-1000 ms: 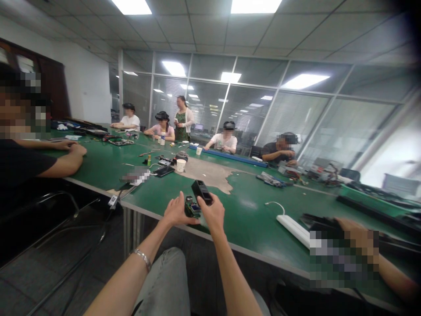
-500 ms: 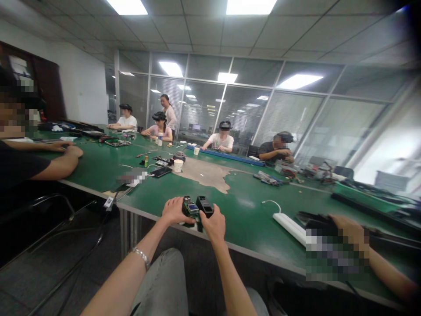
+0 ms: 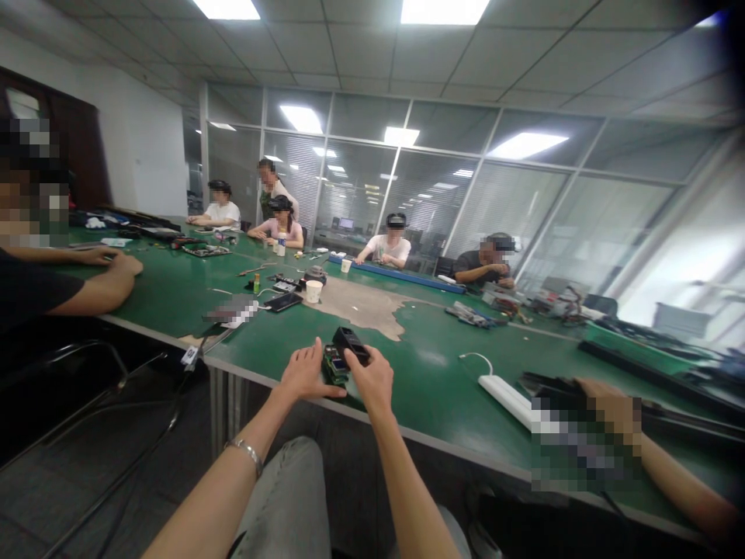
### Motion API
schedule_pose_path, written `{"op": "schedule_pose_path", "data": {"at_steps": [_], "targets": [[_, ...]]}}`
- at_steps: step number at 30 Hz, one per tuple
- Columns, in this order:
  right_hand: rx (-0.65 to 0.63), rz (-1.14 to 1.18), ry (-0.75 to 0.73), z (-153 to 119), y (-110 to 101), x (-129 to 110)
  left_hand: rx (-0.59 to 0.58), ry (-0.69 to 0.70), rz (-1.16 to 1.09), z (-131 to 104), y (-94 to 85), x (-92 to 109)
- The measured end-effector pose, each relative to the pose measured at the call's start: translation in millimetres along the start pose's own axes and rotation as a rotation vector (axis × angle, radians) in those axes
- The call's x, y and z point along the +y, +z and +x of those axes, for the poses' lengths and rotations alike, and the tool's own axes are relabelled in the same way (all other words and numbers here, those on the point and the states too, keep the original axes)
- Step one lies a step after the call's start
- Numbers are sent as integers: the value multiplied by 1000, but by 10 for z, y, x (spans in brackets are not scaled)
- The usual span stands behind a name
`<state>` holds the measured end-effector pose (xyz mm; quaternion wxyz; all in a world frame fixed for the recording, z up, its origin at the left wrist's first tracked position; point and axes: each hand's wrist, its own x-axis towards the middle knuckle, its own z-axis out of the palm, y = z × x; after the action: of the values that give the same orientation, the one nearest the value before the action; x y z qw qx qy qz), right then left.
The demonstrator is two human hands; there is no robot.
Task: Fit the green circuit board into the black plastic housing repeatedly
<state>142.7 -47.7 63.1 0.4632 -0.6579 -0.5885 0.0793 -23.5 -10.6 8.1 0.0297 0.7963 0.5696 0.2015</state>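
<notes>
At the near edge of the green table point(image 3: 261, 341), my right hand point(image 3: 373, 379) grips a black plastic casing point(image 3: 351, 344) with rectangular openings. The casing is tilted and partly covers a small green circuit board assembly point(image 3: 334, 365), which carries stacked parts. My left hand point(image 3: 303, 374) is just left of the board, thumb stretched out in front of it and fingers apart. Whether the left fingertips touch the board I cannot make out.
A paper cup point(image 3: 313, 292), a black phone-like slab point(image 3: 283, 302) and cables lie ahead to the left. To the right is a white power strip point(image 3: 506, 400), beside another person's hand point(image 3: 611, 404) on a dark object. A green basket point(image 3: 646, 349) stands farther right. Several people sit around the table.
My right hand has brought the black casing up and leftward, over the back of the circuit board. My left hand has loosened from the board, its fingers spreading.
</notes>
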Motion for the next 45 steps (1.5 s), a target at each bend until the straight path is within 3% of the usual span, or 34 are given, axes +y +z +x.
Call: {"op": "schedule_pose_path", "data": {"at_steps": [9,24,30,36,41,45], "targets": [[-86,-219,-13,-61,195,-181,10,25,35,20,90,-93],[-309,-399,36,-130,298,-93,-57,25,11,39,74,-119],[-192,-324,21,-206,340,-25,-58,0,14,23,45,-94],[-154,-249,34,-208,381,-50,-53,-6,15,36,53,-81],[-20,-101,-35,-132,312,-87,-49,-23,9,43,53,-78],[92,-68,-24,-76,207,29,-49,-18,9,49,49,-75]]}}
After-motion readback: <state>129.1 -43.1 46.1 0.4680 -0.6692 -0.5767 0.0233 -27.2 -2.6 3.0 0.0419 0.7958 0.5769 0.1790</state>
